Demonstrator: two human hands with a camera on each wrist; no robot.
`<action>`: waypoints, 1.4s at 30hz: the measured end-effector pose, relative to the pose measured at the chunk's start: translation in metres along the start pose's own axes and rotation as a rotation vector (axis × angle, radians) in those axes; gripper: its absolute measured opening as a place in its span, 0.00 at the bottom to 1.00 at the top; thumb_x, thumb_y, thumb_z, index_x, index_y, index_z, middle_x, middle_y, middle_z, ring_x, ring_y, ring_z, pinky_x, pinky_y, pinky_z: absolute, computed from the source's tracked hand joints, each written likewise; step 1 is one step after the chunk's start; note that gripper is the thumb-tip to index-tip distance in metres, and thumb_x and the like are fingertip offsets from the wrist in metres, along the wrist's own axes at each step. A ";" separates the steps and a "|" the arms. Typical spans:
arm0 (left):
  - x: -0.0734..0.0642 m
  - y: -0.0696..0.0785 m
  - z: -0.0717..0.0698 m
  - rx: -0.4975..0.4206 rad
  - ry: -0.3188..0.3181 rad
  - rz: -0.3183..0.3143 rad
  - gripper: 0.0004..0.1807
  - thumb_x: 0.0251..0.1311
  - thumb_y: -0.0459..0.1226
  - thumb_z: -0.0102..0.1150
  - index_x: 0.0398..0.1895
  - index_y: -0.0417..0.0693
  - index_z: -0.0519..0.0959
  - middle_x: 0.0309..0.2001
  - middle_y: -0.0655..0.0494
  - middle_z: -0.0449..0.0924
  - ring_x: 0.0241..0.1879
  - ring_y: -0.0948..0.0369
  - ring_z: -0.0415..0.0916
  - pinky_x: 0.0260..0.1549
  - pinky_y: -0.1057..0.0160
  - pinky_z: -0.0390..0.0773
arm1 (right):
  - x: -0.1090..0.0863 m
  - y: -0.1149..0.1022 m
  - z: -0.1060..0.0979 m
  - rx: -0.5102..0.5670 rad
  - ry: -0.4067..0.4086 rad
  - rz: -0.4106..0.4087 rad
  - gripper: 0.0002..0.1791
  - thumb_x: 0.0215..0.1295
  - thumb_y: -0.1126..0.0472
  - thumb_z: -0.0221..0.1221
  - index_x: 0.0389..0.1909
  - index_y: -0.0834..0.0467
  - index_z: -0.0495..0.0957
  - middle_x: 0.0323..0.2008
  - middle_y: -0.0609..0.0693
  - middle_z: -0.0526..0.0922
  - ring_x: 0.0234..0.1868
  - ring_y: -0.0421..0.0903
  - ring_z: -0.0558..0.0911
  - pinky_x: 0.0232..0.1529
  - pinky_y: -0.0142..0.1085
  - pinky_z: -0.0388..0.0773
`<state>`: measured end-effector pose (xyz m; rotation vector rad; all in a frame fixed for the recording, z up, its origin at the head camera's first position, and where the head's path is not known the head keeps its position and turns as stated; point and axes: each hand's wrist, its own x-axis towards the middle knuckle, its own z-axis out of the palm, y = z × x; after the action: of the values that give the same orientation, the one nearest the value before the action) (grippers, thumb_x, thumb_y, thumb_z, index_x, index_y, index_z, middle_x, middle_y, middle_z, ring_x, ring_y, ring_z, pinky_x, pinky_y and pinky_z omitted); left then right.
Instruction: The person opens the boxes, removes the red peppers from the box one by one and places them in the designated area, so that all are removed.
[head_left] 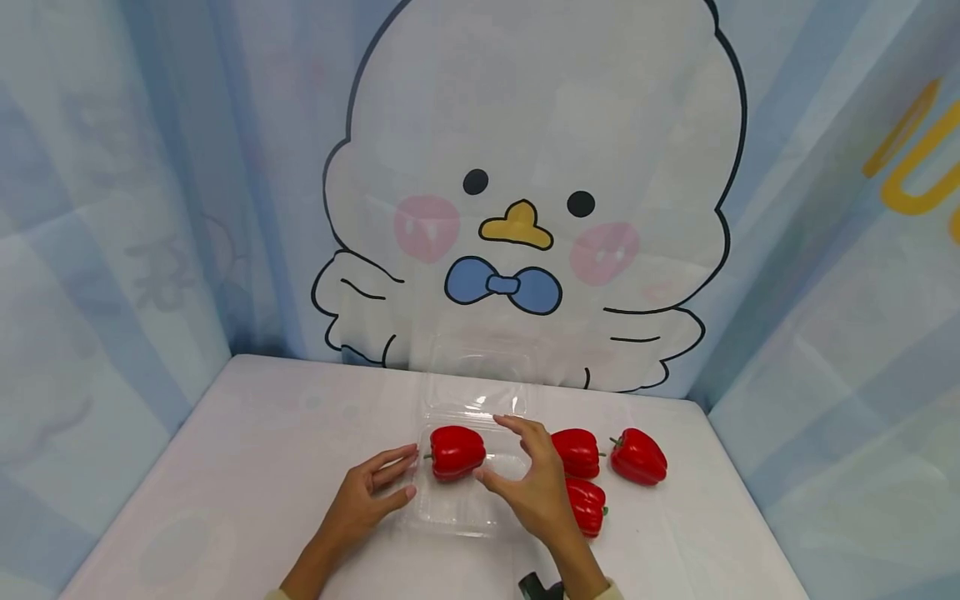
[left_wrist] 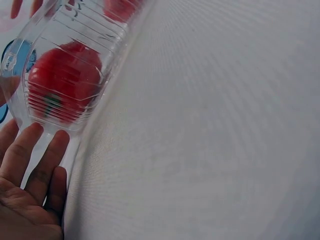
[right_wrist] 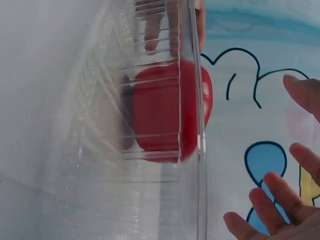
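Observation:
A red bell pepper (head_left: 456, 453) lies on its side in a clear plastic clamshell box (head_left: 450, 522), its stem toward the left. The box's clear lid (head_left: 477, 395) stands folded back behind it. My left hand (head_left: 366, 493) is at the box's left side, fingers loosely extended; in the left wrist view its fingertips (left_wrist: 61, 139) are right at the ribbed wall. Over the right part of the box is my right hand (head_left: 534, 492), thumb and fingers spread with nothing between them, the thumb tip close to the pepper. The right wrist view shows the pepper (right_wrist: 165, 115) through the wall.
Three more red peppers lie on the white table (head_left: 300, 442) right of the box: one behind the right hand (head_left: 576, 452), one partly hidden by it (head_left: 587, 505), one farther right (head_left: 639, 457). A dark object (head_left: 536, 587) shows at the front edge. A printed curtain (head_left: 525, 100) hangs behind.

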<state>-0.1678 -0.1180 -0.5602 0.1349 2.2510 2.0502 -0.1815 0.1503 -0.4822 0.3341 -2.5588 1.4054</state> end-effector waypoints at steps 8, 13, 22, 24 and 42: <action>0.000 -0.002 -0.001 0.003 -0.001 0.016 0.34 0.66 0.39 0.74 0.74 0.50 0.74 0.74 0.51 0.75 0.75 0.50 0.73 0.69 0.60 0.77 | 0.003 0.002 0.018 0.007 -0.075 -0.011 0.41 0.51 0.52 0.82 0.68 0.39 0.78 0.67 0.51 0.78 0.70 0.59 0.76 0.70 0.63 0.77; 0.000 -0.003 -0.001 0.012 0.001 0.018 0.34 0.66 0.39 0.73 0.74 0.49 0.75 0.74 0.52 0.76 0.75 0.50 0.73 0.69 0.61 0.76 | 0.007 0.003 0.030 0.033 -0.130 -0.005 0.40 0.52 0.53 0.82 0.69 0.43 0.78 0.66 0.53 0.77 0.71 0.61 0.74 0.69 0.64 0.77; 0.000 -0.003 -0.001 0.016 -0.007 0.030 0.33 0.67 0.39 0.73 0.75 0.48 0.74 0.75 0.50 0.75 0.75 0.50 0.72 0.69 0.61 0.76 | 0.015 0.002 0.045 -0.031 -0.171 0.025 0.41 0.52 0.52 0.82 0.69 0.41 0.77 0.65 0.52 0.77 0.69 0.54 0.72 0.66 0.59 0.82; -0.001 -0.003 -0.002 0.022 -0.009 0.037 0.33 0.67 0.39 0.72 0.75 0.48 0.74 0.74 0.49 0.75 0.74 0.50 0.73 0.69 0.61 0.76 | 0.017 0.002 0.048 -0.053 -0.175 0.023 0.41 0.52 0.52 0.82 0.69 0.42 0.77 0.64 0.52 0.77 0.69 0.53 0.72 0.65 0.58 0.84; -0.001 -0.003 -0.001 0.015 -0.006 0.044 0.34 0.66 0.38 0.73 0.75 0.48 0.74 0.75 0.50 0.75 0.74 0.52 0.74 0.70 0.62 0.76 | 0.017 0.005 0.056 -0.104 -0.159 0.075 0.35 0.52 0.59 0.82 0.62 0.44 0.80 0.61 0.53 0.75 0.67 0.56 0.73 0.63 0.61 0.84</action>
<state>-0.1674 -0.1197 -0.5627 0.1928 2.2801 2.0521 -0.2032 0.1031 -0.5106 0.3491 -2.7876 1.3120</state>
